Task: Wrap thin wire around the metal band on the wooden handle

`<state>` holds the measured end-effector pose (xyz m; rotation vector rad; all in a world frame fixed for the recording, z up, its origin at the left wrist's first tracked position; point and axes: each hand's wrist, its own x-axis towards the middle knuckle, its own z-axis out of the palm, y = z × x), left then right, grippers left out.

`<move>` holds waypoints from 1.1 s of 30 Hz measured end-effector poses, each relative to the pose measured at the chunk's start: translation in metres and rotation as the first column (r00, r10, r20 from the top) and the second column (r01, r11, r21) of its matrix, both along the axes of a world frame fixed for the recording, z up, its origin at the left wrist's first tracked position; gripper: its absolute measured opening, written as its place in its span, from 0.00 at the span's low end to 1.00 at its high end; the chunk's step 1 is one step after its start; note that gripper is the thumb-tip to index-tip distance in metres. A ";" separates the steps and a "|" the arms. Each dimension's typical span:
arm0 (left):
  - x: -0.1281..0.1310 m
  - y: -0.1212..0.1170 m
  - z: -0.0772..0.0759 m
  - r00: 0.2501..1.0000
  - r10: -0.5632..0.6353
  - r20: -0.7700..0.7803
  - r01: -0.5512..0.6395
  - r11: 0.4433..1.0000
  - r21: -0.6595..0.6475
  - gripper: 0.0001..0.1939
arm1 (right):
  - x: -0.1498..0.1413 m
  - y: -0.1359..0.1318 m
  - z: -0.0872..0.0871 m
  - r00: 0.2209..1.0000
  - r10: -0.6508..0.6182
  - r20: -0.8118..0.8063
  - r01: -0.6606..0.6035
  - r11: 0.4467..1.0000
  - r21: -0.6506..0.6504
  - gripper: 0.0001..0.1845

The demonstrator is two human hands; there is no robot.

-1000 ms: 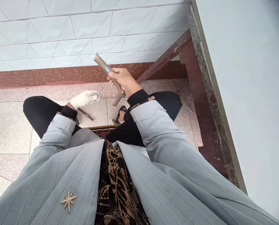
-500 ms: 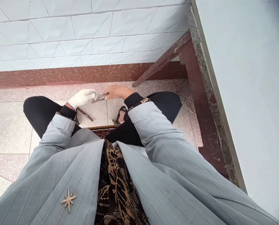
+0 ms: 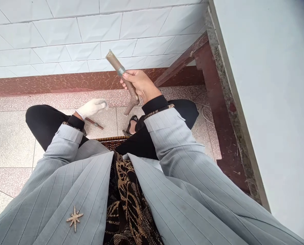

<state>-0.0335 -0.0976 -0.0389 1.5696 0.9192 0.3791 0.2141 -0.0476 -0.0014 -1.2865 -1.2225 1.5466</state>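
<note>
Stick (image 3: 133,94), likely stiff and light, suits gripping beside its grey binding (image 3: 121,70), where right hand (image 3: 144,85) clamps its fingers; gloved left hand's (image 3: 90,108) finger closure is unclear.

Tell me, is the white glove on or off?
On: the white glove covers the left hand, its cuff ending at the wrist.

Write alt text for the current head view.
A bare right hand holds up a crooked, branch-like stick with a grey band around it. A white-gloved left hand hovers nearby, a thinner brown rod showing beside it, above a tiled floor.
</note>
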 end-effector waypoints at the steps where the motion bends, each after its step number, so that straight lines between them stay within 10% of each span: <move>1: 0.002 -0.002 0.002 0.999 -0.031 0.030 0.032 0.999 -0.033 0.14 | -0.001 0.002 -0.004 0.999 -0.041 0.012 0.041 0.999 -0.016 0.09; 6: 0.008 -0.006 0.008 0.985 -0.119 0.126 0.133 0.986 -0.105 0.21 | -0.006 0.010 -0.027 0.924 -0.012 0.381 -0.017 0.997 0.075 0.07; 11: 0.002 -0.005 0.006 0.984 -0.130 0.121 0.145 0.981 -0.127 0.21 | -0.010 0.009 -0.034 0.629 0.125 0.767 -0.281 0.957 0.075 0.09; 18: -0.007 0.003 0.001 0.998 0.011 0.062 -0.014 0.998 0.053 0.14 | -0.021 -0.006 -0.032 0.262 0.468 0.844 -0.651 0.732 -0.203 0.08; 26: -0.010 0.008 0.002 0.984 0.169 -0.057 -0.151 0.960 0.237 0.11 | -0.022 -0.015 -0.016 0.293 0.843 0.450 -0.777 0.485 -0.401 0.12; 33: -0.007 0.013 -0.013 0.962 0.264 -0.063 -0.245 0.946 0.214 0.07 | -0.006 -0.013 0.005 0.554 0.763 0.334 -0.758 0.628 -0.175 0.15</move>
